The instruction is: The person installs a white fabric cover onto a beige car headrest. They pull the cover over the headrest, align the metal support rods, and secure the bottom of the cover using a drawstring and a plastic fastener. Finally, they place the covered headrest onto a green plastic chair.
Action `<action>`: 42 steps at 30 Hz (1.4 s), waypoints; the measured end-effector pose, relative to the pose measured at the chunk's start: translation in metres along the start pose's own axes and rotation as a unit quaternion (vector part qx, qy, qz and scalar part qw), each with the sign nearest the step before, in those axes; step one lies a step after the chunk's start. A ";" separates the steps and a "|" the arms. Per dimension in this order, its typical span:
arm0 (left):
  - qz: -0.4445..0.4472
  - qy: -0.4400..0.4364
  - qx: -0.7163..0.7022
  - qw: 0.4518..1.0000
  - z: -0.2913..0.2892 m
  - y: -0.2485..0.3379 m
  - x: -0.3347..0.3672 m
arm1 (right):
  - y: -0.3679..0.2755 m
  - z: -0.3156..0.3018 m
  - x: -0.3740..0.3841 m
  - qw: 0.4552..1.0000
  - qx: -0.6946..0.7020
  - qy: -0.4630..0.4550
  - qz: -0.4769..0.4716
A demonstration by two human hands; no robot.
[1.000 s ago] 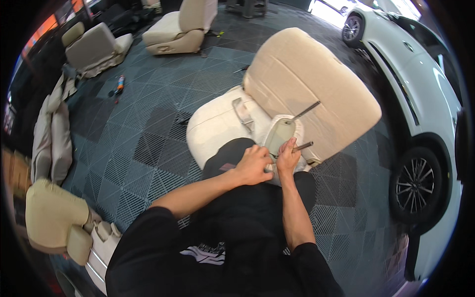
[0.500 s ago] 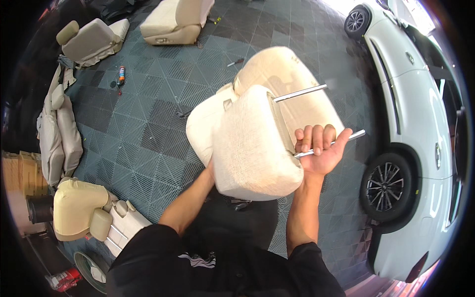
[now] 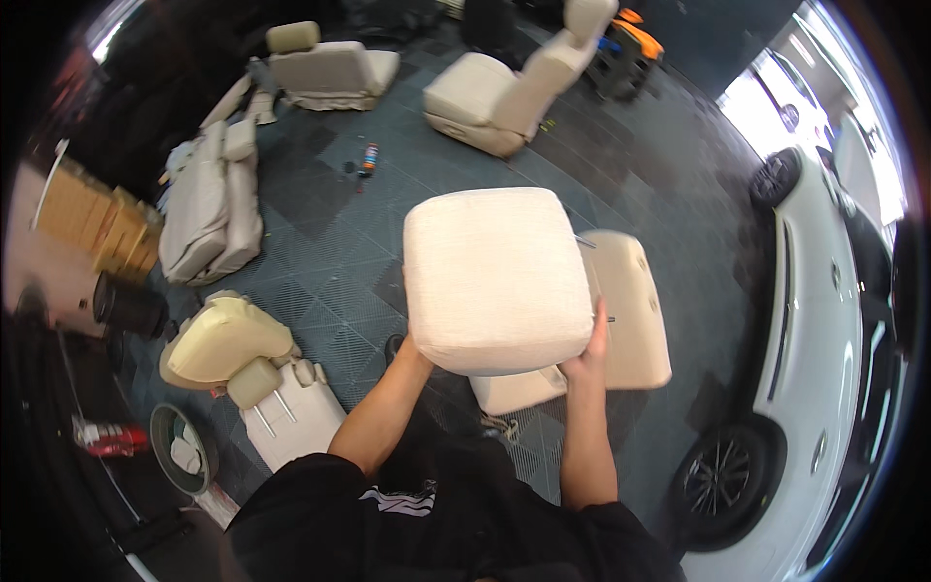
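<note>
A large cream fabric car-seat headrest [image 3: 497,276] is held up in front of me, its broad padded face towards me. My left hand [image 3: 416,345] supports its lower left side, the fingers mostly hidden behind it. On the lower right side my right hand [image 3: 588,351] grips it, thumb up along the edge. Two metal posts stick out on the right of the headrest, largely covered by it. Beyond and below it lies a cream car seat [image 3: 630,325] on the floor, partly hidden by the headrest.
A white car [image 3: 810,320] stands along the right. More beige seats stand around: one upright [image 3: 485,102] at the back, one [image 3: 325,76] farther left, folded seats [image 3: 208,209] at left, another [image 3: 228,339] near left. A spray can [image 3: 369,159] and a round bin [image 3: 155,456] are about.
The headrest has turned so its padded face points at me and its posts lie behind. My right hand has shifted from a post to the headrest's side. The view has swung.
</note>
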State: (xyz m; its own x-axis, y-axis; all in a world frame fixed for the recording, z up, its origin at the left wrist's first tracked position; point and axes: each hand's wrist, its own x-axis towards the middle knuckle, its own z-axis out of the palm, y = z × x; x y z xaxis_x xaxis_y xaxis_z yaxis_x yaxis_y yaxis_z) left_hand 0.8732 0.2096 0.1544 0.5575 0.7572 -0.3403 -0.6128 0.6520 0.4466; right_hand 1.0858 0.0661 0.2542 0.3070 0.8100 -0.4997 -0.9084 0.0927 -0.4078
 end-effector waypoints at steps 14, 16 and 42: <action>0.191 -0.339 0.599 0.700 0.136 0.404 0.084 | 0.092 0.153 0.151 0.996 -0.055 -0.034 -0.056; 0.388 -0.239 0.705 0.544 0.151 0.443 0.137 | 0.100 0.152 0.168 0.999 -0.031 -0.013 -0.026; 0.035 0.055 0.220 0.973 0.200 0.644 0.853 | -0.063 0.627 0.901 0.881 -0.439 -0.038 -0.176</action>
State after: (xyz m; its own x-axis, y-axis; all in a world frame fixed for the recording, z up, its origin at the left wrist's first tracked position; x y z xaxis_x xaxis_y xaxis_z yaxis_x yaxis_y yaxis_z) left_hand 1.0658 1.2673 0.3177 0.4445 0.8148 -0.3722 -0.3340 0.5363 0.7751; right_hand 1.2419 1.1531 0.3089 0.4745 0.8605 -0.1854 -0.1820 -0.1102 -0.9771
